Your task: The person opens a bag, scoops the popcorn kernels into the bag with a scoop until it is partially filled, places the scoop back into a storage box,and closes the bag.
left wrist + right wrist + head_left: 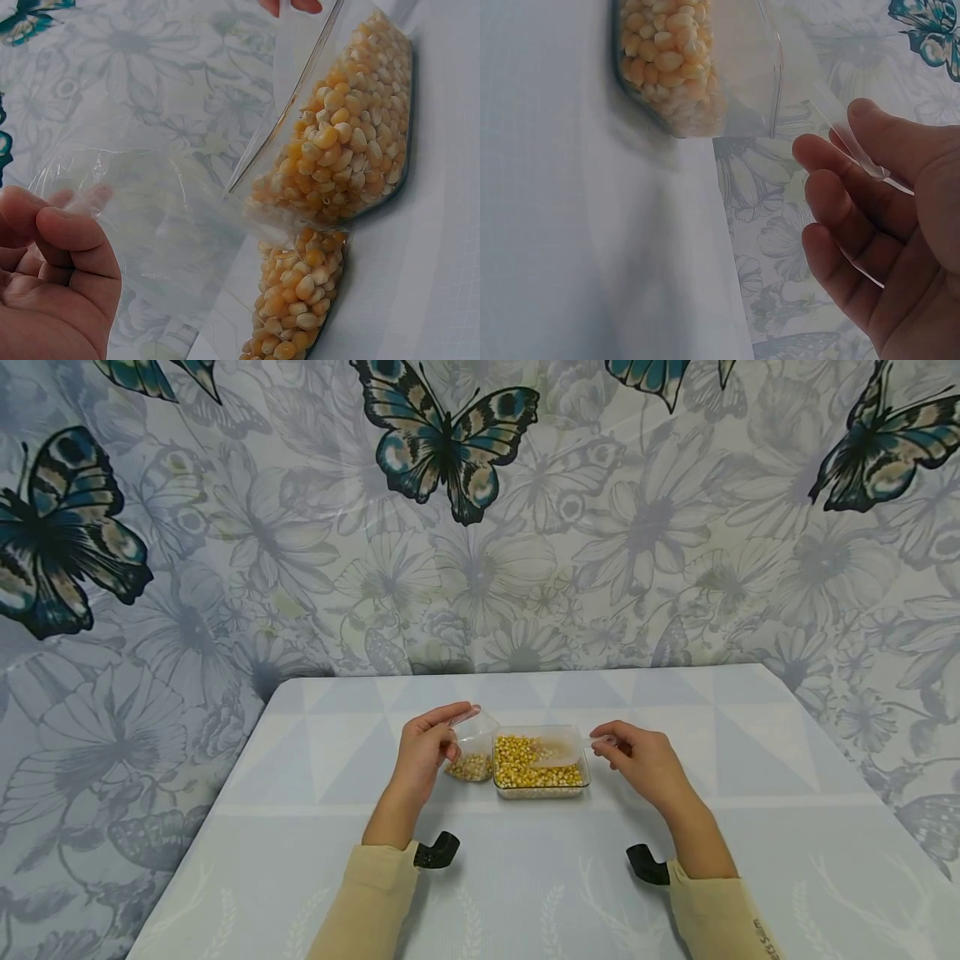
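A butterfly-print backdrop [285, 527] rises behind the pale, triangle-patterned table [525, 877], where a clear box [542, 792] of corn [517, 764] sits beside a bag [476, 742]. The left hand [423, 750] pinches the bag; the right hand [643, 762] pinches a scoop [558, 755].

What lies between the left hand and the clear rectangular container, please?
In the head view, a clear plastic bag of corn kernels lies between the left hand, which holds its top, and the clear container.

Dark lettering [766, 938] seen on right sleeve [708, 914], too small and slanted to be read reliably. No other text can be made out.
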Demonstrator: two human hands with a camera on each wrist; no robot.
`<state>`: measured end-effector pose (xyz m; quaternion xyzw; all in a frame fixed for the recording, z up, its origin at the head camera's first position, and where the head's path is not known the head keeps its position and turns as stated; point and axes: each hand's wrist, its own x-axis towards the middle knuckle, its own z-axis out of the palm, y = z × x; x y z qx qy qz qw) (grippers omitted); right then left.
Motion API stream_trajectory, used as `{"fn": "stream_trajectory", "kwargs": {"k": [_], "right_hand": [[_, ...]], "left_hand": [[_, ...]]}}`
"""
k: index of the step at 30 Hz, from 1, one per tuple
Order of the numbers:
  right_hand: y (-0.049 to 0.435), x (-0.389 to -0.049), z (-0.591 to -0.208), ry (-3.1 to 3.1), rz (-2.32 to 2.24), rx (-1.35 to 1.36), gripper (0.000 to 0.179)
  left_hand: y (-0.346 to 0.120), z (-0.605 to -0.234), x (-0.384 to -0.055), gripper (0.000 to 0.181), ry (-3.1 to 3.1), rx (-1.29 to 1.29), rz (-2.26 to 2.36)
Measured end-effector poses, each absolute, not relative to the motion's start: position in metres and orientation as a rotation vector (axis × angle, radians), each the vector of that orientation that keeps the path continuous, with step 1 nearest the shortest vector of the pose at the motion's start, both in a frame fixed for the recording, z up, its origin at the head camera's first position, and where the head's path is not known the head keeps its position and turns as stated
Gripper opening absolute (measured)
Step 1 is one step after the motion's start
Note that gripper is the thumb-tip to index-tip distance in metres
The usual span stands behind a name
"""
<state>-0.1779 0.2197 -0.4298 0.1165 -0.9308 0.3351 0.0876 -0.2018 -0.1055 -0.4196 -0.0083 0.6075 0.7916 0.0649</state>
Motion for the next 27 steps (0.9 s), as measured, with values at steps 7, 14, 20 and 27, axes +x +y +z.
{"fn": "stream_trajectory", "kwargs": {"k": [7, 14, 20, 27], "right_hand": [[0.218, -0.179, -0.433, -2.796, 0.984, 0.339, 0.017], [0.217, -0.18, -0.435, -2.829, 0.966, 0.331, 0.017], [0.217, -0.181, -0.438, -2.842, 0.973, 0.338, 0.018], [0.215, -0.181, -0.443, -2.846, 0.986, 0.35, 0.018]], "left_hand": [[-0.106, -0.42, -0.202, 0.052, 1.842, -0.023, 2.385], [-0.105, -0.419, -0.202, 0.052, 1.841, -0.009, 2.387], [-0.105, -0.419, -0.201, 0.052, 1.833, -0.008, 2.386], [-0.106, -0.419, -0.201, 0.052, 1.838, 0.002, 2.38]]}}
